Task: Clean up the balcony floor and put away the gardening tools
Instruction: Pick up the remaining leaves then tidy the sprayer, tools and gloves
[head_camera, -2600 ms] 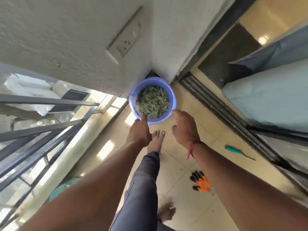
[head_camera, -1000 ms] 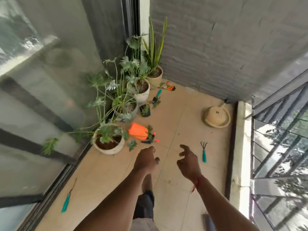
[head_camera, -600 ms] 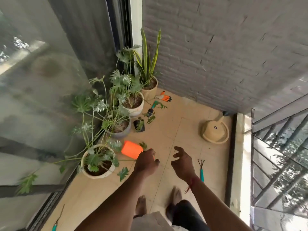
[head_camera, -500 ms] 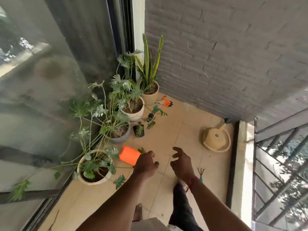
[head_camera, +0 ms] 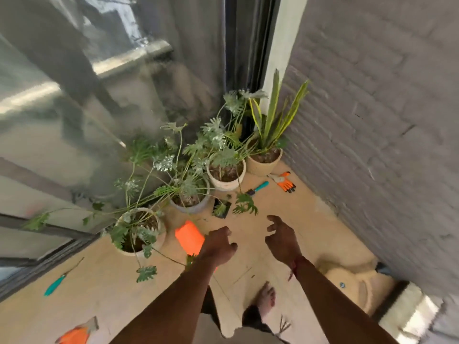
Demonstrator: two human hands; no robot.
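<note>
Both hands hang empty above the tiled balcony floor (head_camera: 293,212). My left hand (head_camera: 218,244) is loosely curled just right of an orange container (head_camera: 189,238) lying on the floor. My right hand (head_camera: 282,238) has its fingers spread and relaxed. A teal-handled trowel (head_camera: 258,188) and an orange glove (head_camera: 285,182) lie by the far pots. A teal screwdriver-like tool (head_camera: 58,283) lies near the door track at left. Another orange glove (head_camera: 77,333) shows at the bottom left. A small hand rake (head_camera: 283,325) lies by my foot.
Several potted plants (head_camera: 139,234) stand in a row along the glass sliding door (head_camera: 74,120), ending at the grey brick wall (head_camera: 385,120). A small black pot (head_camera: 221,207) sits among fallen leaves. A beige watering can (head_camera: 352,286) rests at the right by the wall.
I put down the blue bowl of leaves, turned round and walked towards the plants. They, the orange container and the tools now appear closer. Both hands stay empty.
</note>
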